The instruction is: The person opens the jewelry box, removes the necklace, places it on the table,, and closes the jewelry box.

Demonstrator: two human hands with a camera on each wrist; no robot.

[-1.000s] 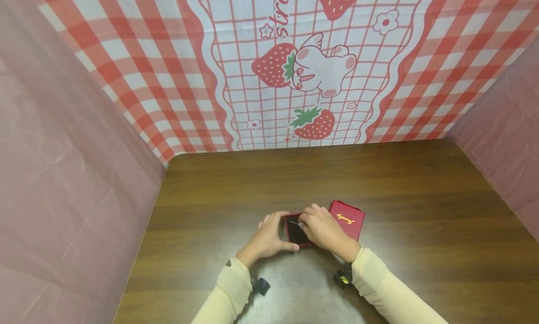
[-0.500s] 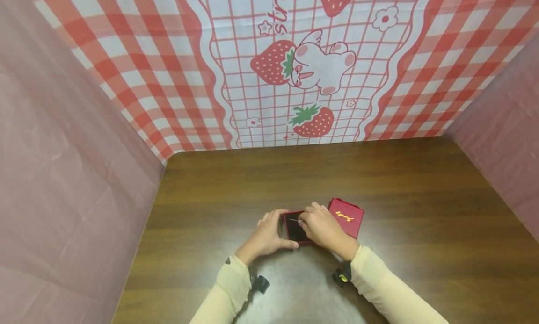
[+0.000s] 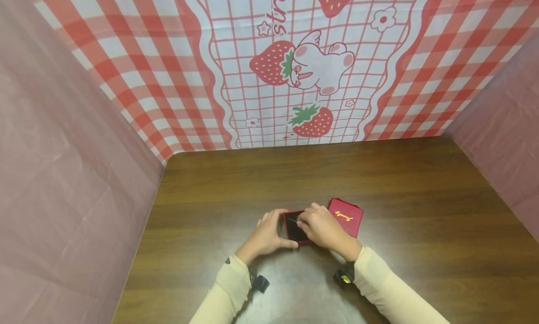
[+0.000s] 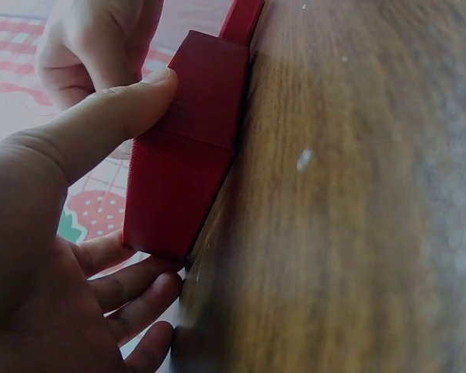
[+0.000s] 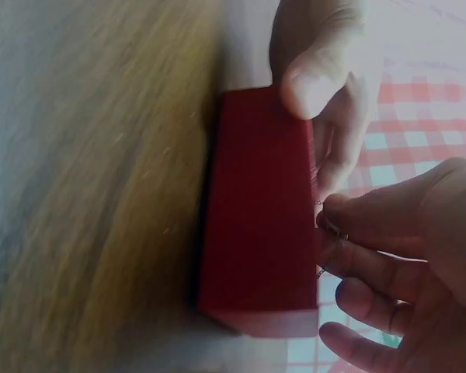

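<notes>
A small red jewelry box (image 4: 179, 194) with a black inside sits on the table, its top off. My left hand (image 3: 265, 236) grips the box's left end, thumb on the near wall and fingers on the far side. Over the black pad (image 3: 297, 236), my right hand (image 3: 322, 226) pinches a thin silvery chain (image 5: 342, 239) between thumb and fingertips. Part of the chain stretches left across the pad in the head view. The right hand covers the box's right part there. Just right of the box lies a red lid (image 3: 349, 217) with gold lettering.
The brown wooden table (image 3: 210, 188) extends around both hands. A red-and-white checked cloth with strawberries (image 3: 313, 123) hangs behind it. Pink curtains (image 3: 76, 198) stand at both sides. Dark wrist cameras (image 3: 259, 284) hang below the cuffs.
The right fingertips have shifted very slightly left over the box with the chain. The left hand, box and lid keep their places.
</notes>
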